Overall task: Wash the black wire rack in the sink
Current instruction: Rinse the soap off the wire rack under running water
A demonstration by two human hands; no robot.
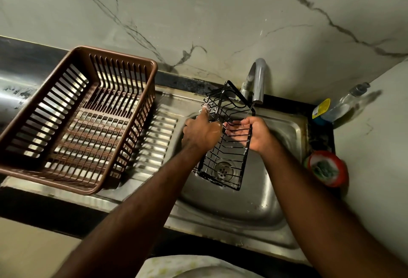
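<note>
Holding black wire rack (pixel 225 143) tilted over sink (pixel 254 202) drain, just below faucet (pixel 258 81) spout. Left hand (pixel 202 133) curled round its left rim, right hand (pixel 256 133) wrapped round right rim wires.

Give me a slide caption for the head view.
Left hand and right hand hold the black wire rack over the sink.

Black wire rack (pixel 229 143): narrow rectangular basket of thin coated wire, flecked with white suds. Tilted lengthwise, upper end toward the back edge, lower end just above the drain; gripped mid-length by left hand (pixel 202 133) and right hand (pixel 256 133). Stainless-steel sink (pixel 254 207): wet rounded basin, perforated drain (pixel 223 168) at centre.
</note>
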